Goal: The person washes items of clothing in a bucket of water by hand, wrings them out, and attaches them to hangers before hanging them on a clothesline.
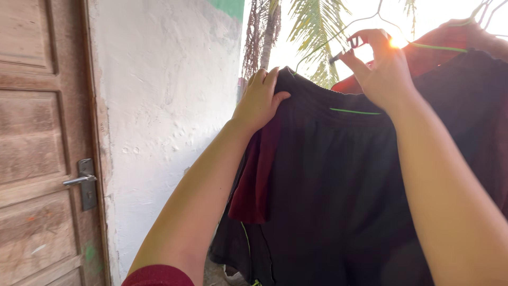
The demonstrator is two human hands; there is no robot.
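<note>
From where I watch, the black garment (328, 180) already hangs at 6 o'clock of its wire hanger (365, 21), my left hand (259, 100) clamped on its waistband, my right hand (383, 66) pinching a clip-like piece, so only fastening seems left.

I see a thin green clothesline (353, 111) running across the upper right, carrying the laundry. A black garment (328, 190) hangs over it by its gathered waistband, falling straight down out of view. A dark red cloth (256, 182) hangs just beside it on the left, touching it. Behind, a red garment (439, 50) hangs from a wire hanger (370, 18); where the hanger hooks is lost in glare.
</note>
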